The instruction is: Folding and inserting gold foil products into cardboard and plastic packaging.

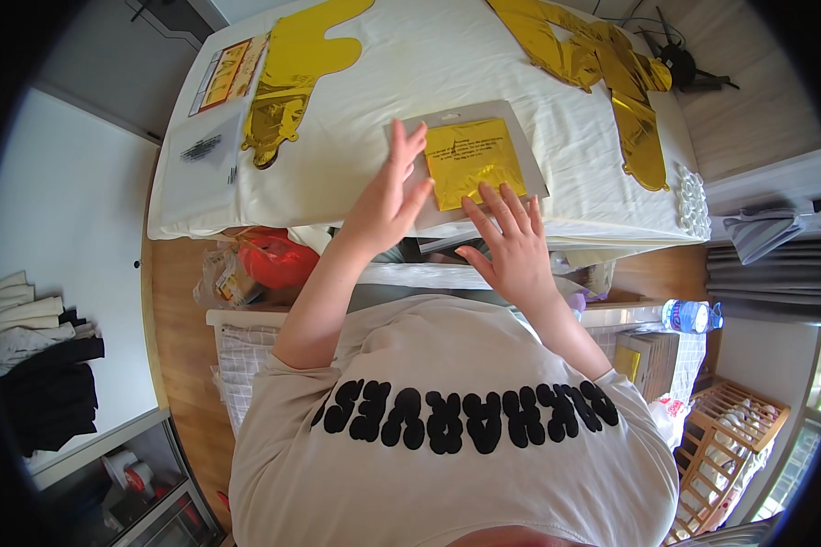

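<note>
A folded gold foil packet point(465, 155), with small dark print, lies on a grey card point(525, 150) that has a hang hole at its far edge. Both rest near the front of a white-covered table point(337, 187). My left hand point(394, 191) is on edge at the card's left side, its fingers stretched out. On the packet's near edge lie the fingertips of my right hand point(511, 239), spread and flat, the thumb lower to the left. Neither hand grips anything. The packet's near edge is partly hidden by my right fingers.
Flat gold foil balloons lie at the far left point(310, 68) and far right point(602, 64). A printed picture sheet point(231, 77) and a clear plastic bag point(201, 169) are at the left edge. Clear round pieces point(693, 205) sit at the right corner. Below hangs a red bag point(275, 257).
</note>
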The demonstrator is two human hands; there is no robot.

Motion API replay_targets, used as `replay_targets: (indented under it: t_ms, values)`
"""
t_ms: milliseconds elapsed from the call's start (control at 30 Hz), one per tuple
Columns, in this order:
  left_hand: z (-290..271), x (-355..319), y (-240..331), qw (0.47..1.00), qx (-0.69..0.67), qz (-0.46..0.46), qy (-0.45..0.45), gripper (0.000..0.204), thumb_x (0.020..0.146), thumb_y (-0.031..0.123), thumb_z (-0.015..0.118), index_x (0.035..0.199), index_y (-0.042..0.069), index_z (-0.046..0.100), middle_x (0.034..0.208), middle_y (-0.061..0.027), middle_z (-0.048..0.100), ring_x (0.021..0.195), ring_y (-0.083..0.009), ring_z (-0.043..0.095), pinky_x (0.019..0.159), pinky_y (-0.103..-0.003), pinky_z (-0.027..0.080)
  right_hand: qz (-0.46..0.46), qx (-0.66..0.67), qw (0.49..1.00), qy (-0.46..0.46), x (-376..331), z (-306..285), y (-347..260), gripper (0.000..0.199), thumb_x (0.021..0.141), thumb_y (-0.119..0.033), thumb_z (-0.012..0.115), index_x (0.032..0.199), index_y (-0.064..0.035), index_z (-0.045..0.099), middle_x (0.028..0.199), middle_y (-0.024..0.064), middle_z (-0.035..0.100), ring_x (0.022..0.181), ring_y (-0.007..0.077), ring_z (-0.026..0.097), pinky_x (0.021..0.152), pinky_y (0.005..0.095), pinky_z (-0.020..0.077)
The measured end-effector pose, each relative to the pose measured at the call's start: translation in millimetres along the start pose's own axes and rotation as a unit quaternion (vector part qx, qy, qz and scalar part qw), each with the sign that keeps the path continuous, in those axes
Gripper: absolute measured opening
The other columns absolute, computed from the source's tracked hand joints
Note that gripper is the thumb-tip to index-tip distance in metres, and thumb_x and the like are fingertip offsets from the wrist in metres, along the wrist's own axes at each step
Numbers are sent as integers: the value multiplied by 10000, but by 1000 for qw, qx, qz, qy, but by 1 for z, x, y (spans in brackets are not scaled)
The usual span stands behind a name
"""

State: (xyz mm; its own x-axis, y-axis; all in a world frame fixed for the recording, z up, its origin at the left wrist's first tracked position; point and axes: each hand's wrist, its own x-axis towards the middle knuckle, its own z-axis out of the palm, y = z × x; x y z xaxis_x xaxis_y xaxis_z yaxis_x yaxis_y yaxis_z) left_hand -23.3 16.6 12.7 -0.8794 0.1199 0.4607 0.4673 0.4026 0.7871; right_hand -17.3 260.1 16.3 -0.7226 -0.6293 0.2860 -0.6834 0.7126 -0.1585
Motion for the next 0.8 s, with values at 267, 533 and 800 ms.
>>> replay_targets:
  t_ms: [267,533,800]
  values:
    - [-20,41,-20,995,-19,-61,71,693,1068,23,454,1674,107,129,1612,-225,404,1450,-350,482,1190,-455,391,-20,20,1000,-7,6,0,4,633,980,-496,641,1520,-190,519,1583,107,468,1490,378,393,1216,636,269]
    - [-1,70,-37,996,3,-55,-67,608,1091,135,489,1646,102,245,1634,-172,422,1499,-332,426,1194,-407,391,-22,61,998,-8,8,-2,8,637,982,-464,653,1526,-166,506,1604,118,452,1521,403,348,1227,638,242]
    - [16,88,-21,953,253,24,-167,576,1012,197,607,1558,99,451,1544,-161,510,1405,-323,501,1181,-446,406,-7,81,997,-11,6,1,13,602,999,-463,632,1504,-154,521,1618,112,440,1530,398,337,1237,621,230]
